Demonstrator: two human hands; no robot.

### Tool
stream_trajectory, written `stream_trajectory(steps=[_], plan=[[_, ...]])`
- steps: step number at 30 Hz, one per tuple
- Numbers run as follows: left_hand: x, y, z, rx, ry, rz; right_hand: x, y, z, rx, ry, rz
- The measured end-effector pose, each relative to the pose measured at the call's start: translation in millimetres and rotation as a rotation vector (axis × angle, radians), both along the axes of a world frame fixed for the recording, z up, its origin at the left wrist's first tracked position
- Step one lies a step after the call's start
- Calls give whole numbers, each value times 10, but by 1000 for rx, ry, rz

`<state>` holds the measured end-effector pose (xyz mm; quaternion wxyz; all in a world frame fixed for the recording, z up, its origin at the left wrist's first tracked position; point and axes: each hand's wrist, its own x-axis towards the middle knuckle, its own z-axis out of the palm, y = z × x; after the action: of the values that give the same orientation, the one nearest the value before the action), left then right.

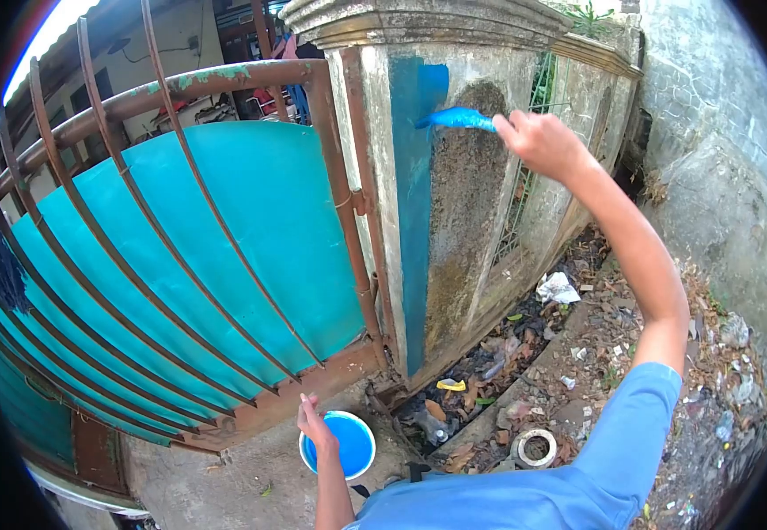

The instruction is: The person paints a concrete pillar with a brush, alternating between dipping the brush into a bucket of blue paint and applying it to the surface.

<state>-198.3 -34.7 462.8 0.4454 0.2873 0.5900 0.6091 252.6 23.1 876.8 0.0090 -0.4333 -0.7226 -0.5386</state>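
Observation:
My right hand [538,144] is closed around the handle of a paintbrush [461,118] covered in bright blue paint. The brush tip touches the upper part of a concrete gate pillar [465,203], beside a painted blue strip [413,221] running down its left side. Fresh brighter blue shows near the top. Low down, my left hand [315,424] overlaps the left rim of a white bucket [370,452] holding blue paint [350,442]. Its fingers look loosely apart, and no grip on the bucket is visible.
A brown metal gate [330,168] with turquoise sheeting [251,203] stands left of the pillar. Leaves and litter [489,371] fill the ditch below. A roll of tape [535,448] lies on the debris to the right, near a grey wall [719,159].

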Motion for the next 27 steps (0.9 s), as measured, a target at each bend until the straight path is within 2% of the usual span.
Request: stream_trajectory(steps=[4,6,7,11,15,18,22,27], plan=[[-63,46,21,36,-17,14,65,74,216,66,-71,-47],[-86,32,15,29,-25,26,102,21,229,217,-7,39],[-84,44,18,29,-35,39,130,-17,192,223,39,-20],[-83,34,5,-24,-5,26,162,-75,181,323,143,30],[-99,33,-35,-24,20,19,168,211,-193,199,67,-100],[-124,12,-73,-38,29,25,124,227,-452,81,90,-31],[-151,-51,-65,-36,30,27,171,-15,-419,-56,35,-32],[-144,-59,-68,-58,40,35,69,-160,-192,-100,-30,-47]])
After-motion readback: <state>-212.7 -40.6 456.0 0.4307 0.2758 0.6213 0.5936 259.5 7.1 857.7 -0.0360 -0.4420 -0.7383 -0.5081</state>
